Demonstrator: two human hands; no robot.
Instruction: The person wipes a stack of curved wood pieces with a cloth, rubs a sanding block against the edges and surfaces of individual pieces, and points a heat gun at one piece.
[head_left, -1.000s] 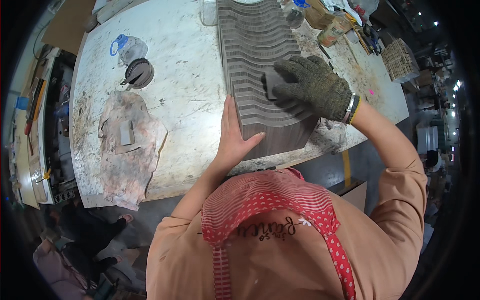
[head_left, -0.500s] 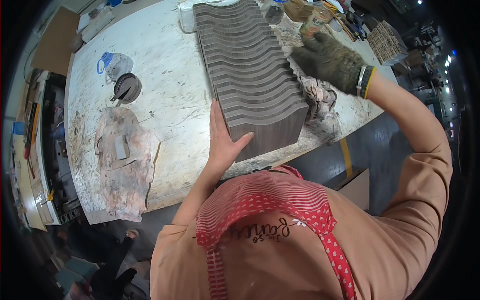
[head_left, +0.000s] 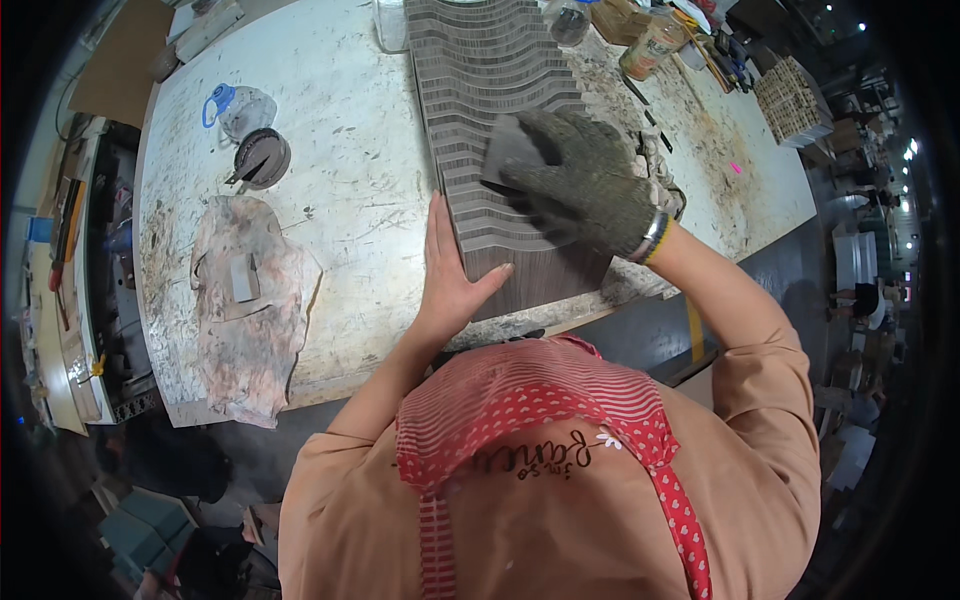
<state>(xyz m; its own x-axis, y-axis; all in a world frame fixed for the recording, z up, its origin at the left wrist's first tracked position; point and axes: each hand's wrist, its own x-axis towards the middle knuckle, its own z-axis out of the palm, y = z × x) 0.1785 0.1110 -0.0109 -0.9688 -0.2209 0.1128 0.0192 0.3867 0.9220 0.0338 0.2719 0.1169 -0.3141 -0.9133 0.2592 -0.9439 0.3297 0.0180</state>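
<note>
A ribbed grey panel [head_left: 500,130] lies lengthwise on the stained worktop [head_left: 350,200], its near end close to the front edge. The bare left hand [head_left: 450,275] rests flat against the panel's left side, fingers together, clamped on nothing. The gloved right hand [head_left: 590,185] presses a flat grey pad [head_left: 515,160] onto the ridges, its grip closed on the pad. Risk: a stroke toward the body could carry the pad off the near end, or push the panel past the worktop edge. Jars [head_left: 650,45] crowd the right; open room lies left, toward the stained cloth [head_left: 250,300] and round disc [head_left: 262,158].
</note>
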